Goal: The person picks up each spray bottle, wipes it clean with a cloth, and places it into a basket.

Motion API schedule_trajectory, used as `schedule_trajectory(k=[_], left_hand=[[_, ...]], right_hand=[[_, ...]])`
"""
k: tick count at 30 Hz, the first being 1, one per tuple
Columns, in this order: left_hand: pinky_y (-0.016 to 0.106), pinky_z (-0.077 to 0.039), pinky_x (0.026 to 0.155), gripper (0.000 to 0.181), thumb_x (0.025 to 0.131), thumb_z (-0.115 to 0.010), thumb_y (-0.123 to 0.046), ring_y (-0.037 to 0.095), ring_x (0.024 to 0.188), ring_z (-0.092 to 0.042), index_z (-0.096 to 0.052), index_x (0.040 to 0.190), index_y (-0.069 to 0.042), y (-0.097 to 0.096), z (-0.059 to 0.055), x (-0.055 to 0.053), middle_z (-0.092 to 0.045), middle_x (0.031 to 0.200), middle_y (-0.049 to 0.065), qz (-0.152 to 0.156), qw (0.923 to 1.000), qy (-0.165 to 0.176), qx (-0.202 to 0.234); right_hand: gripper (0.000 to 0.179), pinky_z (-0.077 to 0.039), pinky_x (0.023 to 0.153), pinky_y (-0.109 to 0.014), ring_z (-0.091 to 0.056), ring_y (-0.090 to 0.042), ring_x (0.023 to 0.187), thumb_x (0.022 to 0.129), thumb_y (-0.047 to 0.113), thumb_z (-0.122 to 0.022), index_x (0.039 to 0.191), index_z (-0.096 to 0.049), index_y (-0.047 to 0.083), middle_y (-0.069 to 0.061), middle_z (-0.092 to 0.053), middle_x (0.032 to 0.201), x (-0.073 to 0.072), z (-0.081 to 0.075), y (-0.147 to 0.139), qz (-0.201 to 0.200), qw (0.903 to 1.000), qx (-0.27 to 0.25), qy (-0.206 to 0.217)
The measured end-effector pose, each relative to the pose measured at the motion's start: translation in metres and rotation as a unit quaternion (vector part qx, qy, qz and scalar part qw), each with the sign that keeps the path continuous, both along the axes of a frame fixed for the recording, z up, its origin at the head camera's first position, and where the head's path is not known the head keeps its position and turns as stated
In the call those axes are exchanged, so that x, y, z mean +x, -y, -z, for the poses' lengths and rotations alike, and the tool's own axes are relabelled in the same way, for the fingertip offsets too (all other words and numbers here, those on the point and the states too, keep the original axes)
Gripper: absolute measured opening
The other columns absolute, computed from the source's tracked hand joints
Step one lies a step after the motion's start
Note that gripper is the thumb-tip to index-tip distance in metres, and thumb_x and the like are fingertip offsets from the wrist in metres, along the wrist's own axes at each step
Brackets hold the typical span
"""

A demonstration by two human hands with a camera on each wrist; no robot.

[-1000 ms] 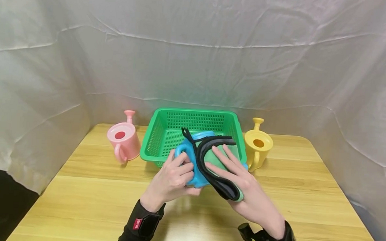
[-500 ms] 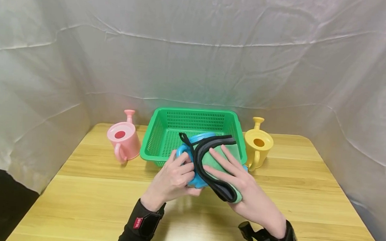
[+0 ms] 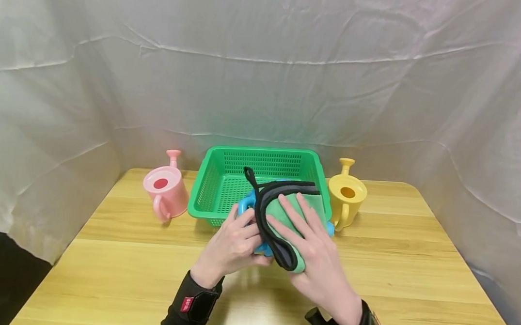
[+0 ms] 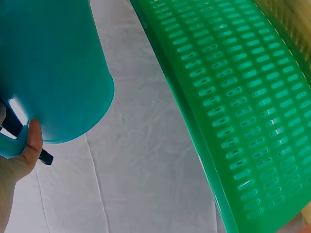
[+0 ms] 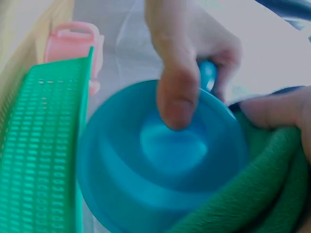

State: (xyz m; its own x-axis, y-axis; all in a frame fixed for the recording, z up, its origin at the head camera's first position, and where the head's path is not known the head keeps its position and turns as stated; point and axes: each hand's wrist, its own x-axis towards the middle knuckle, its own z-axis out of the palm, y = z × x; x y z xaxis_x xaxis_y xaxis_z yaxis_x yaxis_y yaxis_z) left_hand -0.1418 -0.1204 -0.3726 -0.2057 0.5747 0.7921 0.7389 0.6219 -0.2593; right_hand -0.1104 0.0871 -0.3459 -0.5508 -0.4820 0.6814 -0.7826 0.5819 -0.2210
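Observation:
In the head view my left hand [image 3: 235, 244] grips a blue watering can [image 3: 246, 203] by its handle, in front of the basket. The can is tilted, its round base [image 5: 160, 145] showing in the right wrist view with my left thumb [image 5: 179, 104] pressed on it. My right hand [image 3: 315, 254] holds a folded green cloth with black edging [image 3: 288, 257] against the can's side, fingers spread over the fabric. The right wrist view shows my right thumb [image 5: 274, 109] at the cloth's edge. Most of the can's body is hidden under the cloth in the head view.
A green perforated basket [image 3: 199, 198] stands behind the hands. To its left is a pink watering can [image 3: 176, 195], to its right a yellow watering can [image 3: 350, 207]. All are on a wooden table [image 3: 120, 272] with a pale curtain [image 3: 263, 95] around its back and sides.
My right hand and the cloth have shifted left over the blue can, covering more of it. The cloth's loop now points up higher. My left hand has stayed nearly still.

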Motion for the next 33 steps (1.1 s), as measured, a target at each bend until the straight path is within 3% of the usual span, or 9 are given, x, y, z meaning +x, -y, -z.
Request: schedule_trajectory(k=[6, 10, 13, 16, 21, 23, 26, 30, 33], left_hand=[[0.038, -0.045, 0.074, 0.044, 0.068, -0.085, -0.040, 0.016, 0.085, -0.053, -0.049, 0.060, -0.016, -0.003, -0.001, 0.001, -0.055, 0.068, -0.008, 0.002, 1.0000, 0.002, -0.006], [0.038, -0.044, 0.072, 0.049, 0.067, -0.086, -0.040, 0.015, 0.081, -0.048, -0.044, 0.058, -0.016, -0.002, -0.001, -0.001, -0.051, 0.067, -0.007, 0.006, 0.9999, 0.011, 0.001], [0.038, -0.044, 0.071, 0.051, 0.066, -0.087, -0.038, 0.014, 0.080, -0.047, -0.043, 0.059, -0.016, 0.001, -0.002, -0.002, -0.049, 0.066, -0.007, 0.007, 0.9999, 0.012, 0.008], [0.038, -0.043, 0.072, 0.051, 0.066, -0.087, -0.038, 0.014, 0.079, -0.047, -0.042, 0.058, -0.015, 0.002, -0.002, -0.002, -0.049, 0.066, -0.007, 0.006, 0.9998, 0.015, 0.012], [0.040, -0.045, 0.072, 0.038, 0.069, -0.085, -0.040, 0.014, 0.083, -0.051, -0.057, 0.067, -0.015, 0.001, -0.002, -0.001, -0.060, 0.074, -0.008, 0.000, 0.9999, 0.016, 0.006], [0.040, -0.046, 0.073, 0.036, 0.068, -0.085, -0.044, 0.015, 0.088, -0.054, -0.066, 0.078, -0.015, 0.000, -0.001, -0.001, -0.067, 0.083, -0.009, -0.001, 0.9999, 0.012, 0.004], [0.040, -0.048, 0.075, 0.040, 0.067, -0.084, -0.048, 0.016, 0.095, -0.057, -0.070, 0.086, -0.016, -0.001, 0.000, -0.001, -0.071, 0.090, -0.009, -0.002, 1.0000, 0.008, 0.002], [0.039, -0.047, 0.076, 0.036, 0.069, -0.084, -0.043, 0.016, 0.092, -0.056, -0.061, 0.069, -0.015, -0.004, 0.000, 0.000, -0.066, 0.078, -0.008, -0.002, 1.0000, 0.004, -0.002], [0.038, -0.046, 0.075, 0.041, 0.069, -0.084, -0.040, 0.016, 0.085, -0.052, -0.051, 0.061, -0.016, -0.005, 0.000, 0.000, -0.058, 0.069, -0.008, -0.001, 1.0000, 0.007, -0.005]], right_hand=[[0.097, -0.050, 0.098, -0.063, -0.030, -0.041, 0.151, 0.053, -0.015, -0.058, 0.143, -0.057, 0.020, -0.008, -0.041, 0.160, -0.007, 0.001, -0.003, -0.024, 0.9980, -0.046, 0.035], [0.087, -0.042, 0.110, -0.059, -0.026, -0.036, 0.154, 0.067, -0.018, -0.060, 0.145, -0.055, 0.020, -0.007, -0.037, 0.163, -0.010, -0.005, -0.019, -0.074, 0.9949, -0.020, 0.066], [0.075, -0.029, 0.124, -0.037, -0.023, -0.030, 0.156, 0.079, -0.015, -0.062, 0.145, -0.054, 0.021, -0.006, -0.035, 0.164, -0.008, -0.011, -0.034, -0.108, 0.9899, 0.014, 0.090], [0.073, -0.015, 0.124, -0.019, -0.019, -0.026, 0.158, 0.082, -0.011, -0.063, 0.146, -0.053, 0.023, -0.003, -0.032, 0.165, -0.005, -0.015, -0.042, -0.122, 0.9843, 0.039, 0.122], [0.090, -0.043, 0.113, -0.049, -0.020, -0.028, 0.157, 0.066, -0.014, -0.065, 0.146, -0.054, 0.026, -0.001, -0.033, 0.165, 0.001, -0.015, -0.033, -0.080, 0.9906, 0.065, 0.090], [0.095, -0.046, 0.104, -0.059, -0.023, -0.030, 0.156, 0.058, -0.013, -0.064, 0.145, -0.055, 0.025, -0.003, -0.035, 0.164, 0.002, -0.012, -0.024, -0.061, 0.9947, 0.062, 0.056], [0.094, -0.041, 0.109, -0.059, -0.026, -0.034, 0.154, 0.055, -0.011, -0.061, 0.143, -0.057, 0.023, -0.005, -0.039, 0.162, 0.000, -0.007, -0.011, -0.033, 0.9986, 0.035, 0.021], [0.090, -0.040, 0.111, -0.059, -0.034, -0.040, 0.149, 0.057, -0.014, -0.056, 0.140, -0.060, 0.020, -0.008, -0.044, 0.158, -0.006, 0.000, 0.000, -0.004, 0.9997, -0.019, -0.012], [0.084, -0.039, 0.114, -0.056, -0.036, -0.041, 0.148, 0.063, -0.017, -0.054, 0.140, -0.060, 0.016, -0.011, -0.047, 0.156, -0.009, 0.004, 0.002, -0.007, 0.9978, -0.066, 0.006]])
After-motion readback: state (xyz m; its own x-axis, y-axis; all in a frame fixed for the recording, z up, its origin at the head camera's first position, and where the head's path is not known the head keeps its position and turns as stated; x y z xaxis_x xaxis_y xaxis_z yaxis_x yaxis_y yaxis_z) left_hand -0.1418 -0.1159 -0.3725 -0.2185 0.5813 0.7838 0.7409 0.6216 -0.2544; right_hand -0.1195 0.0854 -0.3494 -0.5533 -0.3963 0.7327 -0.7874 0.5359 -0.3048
